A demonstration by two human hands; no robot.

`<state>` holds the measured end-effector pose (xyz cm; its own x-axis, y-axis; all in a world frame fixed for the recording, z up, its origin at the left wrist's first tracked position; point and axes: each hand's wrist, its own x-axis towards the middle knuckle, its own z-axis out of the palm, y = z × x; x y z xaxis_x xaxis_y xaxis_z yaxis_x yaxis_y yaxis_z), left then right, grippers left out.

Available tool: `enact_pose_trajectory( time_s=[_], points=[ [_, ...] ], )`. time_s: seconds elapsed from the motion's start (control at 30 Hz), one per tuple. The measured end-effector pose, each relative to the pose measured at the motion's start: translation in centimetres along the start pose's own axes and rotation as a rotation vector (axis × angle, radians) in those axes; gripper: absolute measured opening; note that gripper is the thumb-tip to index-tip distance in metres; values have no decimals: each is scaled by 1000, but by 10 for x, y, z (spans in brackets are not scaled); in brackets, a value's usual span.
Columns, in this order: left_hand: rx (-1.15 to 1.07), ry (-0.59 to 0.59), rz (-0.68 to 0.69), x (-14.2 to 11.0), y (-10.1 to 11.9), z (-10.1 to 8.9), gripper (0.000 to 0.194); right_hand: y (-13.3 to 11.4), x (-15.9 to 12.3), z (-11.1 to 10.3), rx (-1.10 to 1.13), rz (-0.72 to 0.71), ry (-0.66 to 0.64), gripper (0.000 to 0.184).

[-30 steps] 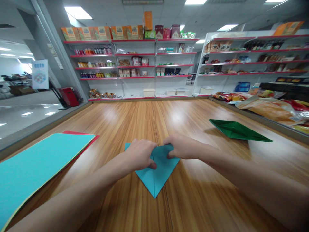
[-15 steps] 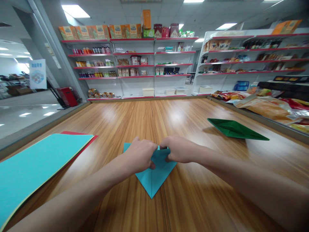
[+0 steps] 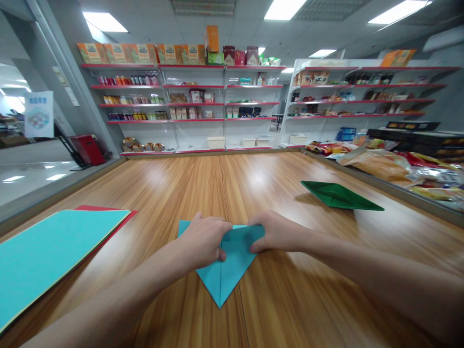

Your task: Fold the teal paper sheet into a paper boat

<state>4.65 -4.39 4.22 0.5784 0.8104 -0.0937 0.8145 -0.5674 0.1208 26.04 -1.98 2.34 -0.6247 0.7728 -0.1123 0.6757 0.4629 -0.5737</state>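
While the folded blue paper (image 3: 235, 261) lies on the wooden table (image 3: 174, 181), the right hand (image 3: 273, 232), thumb and fingers closed on the paper's upper right edge, has drawn farther from the left hand (image 3: 205, 239) than half a second earlier, baring more of the paper. Half curled, the left hand covers the paper's left part, its grip impossible to tell; left of the paper, a sheet stack (image 3: 61, 251) runs out of frame.

Stocked white shelves (image 3: 199, 128), ceiling lights (image 3: 284, 8), grey pillar (image 3: 62, 38), glossy floor (image 3: 32, 190)
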Motion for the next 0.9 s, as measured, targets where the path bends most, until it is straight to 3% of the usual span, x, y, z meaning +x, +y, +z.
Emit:
enact_pose_trajectory(
  time_s=[0.1, 0.23, 0.47, 0.73, 0.9],
  points=[
    [-27, -17, -17, -2, 1, -1, 32, 21, -10, 6, 119, -68, 103, 24],
    [-35, -7, 13, -1, 2, 2, 26, 30, -19, 8, -11, -127, 208, 26],
    [-14, -10, 18, 0, 7, 1, 27, 26, -23, 2, -148, -122, 81, 29],
    [131, 5, 59, 0, 21, 7, 22, 26, -23, 7, -173, -103, 99, 33],
    [112, 11, 61, 0, 20, 9, 22, 29, -23, 8, -191, -117, 82, 33]
  ],
)
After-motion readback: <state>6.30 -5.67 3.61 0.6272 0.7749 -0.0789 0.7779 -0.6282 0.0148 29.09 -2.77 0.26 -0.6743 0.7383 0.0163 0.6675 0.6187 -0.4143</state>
